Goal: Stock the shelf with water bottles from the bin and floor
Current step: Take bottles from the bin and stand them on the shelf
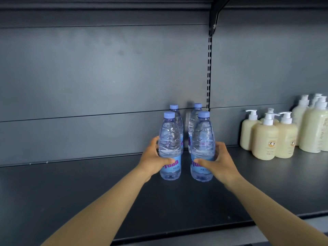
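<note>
Several clear water bottles with blue caps and blue labels stand upright in two rows on the dark shelf (88, 189). My left hand (152, 157) grips the front left bottle (169, 139) around its middle. My right hand (216, 160) grips the front right bottle (203, 137) the same way. Both bottles stand on the shelf board. Directly behind them, near the back panel, stand the rear left bottle (174, 110) and the rear right bottle (195, 112), partly hidden. The bin and floor are out of view.
Several cream pump bottles (266, 141) fill the right end of the shelf. A slotted upright (209, 71) runs down the back panel, with a bracket and another shelf overhead. The shelf's front edge (195, 235) runs along the bottom.
</note>
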Available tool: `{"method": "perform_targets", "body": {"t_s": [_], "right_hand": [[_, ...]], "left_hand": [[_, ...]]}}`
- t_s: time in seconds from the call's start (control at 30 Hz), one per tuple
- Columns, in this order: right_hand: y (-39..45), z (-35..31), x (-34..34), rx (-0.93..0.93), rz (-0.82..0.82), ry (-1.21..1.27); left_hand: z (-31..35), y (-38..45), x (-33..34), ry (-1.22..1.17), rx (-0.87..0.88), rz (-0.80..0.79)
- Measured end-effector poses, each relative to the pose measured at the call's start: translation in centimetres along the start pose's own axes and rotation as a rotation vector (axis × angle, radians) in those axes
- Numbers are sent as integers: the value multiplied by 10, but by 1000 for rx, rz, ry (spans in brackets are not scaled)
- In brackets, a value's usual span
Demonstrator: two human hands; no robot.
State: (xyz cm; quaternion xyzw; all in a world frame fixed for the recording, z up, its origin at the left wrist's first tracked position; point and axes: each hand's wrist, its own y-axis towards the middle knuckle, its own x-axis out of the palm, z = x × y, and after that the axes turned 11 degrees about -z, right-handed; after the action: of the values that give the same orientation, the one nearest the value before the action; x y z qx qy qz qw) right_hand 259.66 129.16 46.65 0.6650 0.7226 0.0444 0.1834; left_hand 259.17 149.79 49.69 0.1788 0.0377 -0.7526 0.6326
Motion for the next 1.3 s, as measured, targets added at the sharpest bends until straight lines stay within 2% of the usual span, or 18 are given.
{"method": "perform_targets", "body": {"t_s": [0.2, 0.37, 0.5, 1.3], "right_hand": [[36, 18, -10, 9, -31, 84], [41, 38, -10, -85, -22, 177], [45, 45, -10, -141, -38, 162], [53, 58, -12, -132, -74, 70]], "left_hand": [[-8, 31, 13, 38, 8, 119], [-11, 50, 19, 90, 12, 159], [-14, 59, 24, 117, 0, 197], [-11, 64, 34, 134, -58, 225]]}}
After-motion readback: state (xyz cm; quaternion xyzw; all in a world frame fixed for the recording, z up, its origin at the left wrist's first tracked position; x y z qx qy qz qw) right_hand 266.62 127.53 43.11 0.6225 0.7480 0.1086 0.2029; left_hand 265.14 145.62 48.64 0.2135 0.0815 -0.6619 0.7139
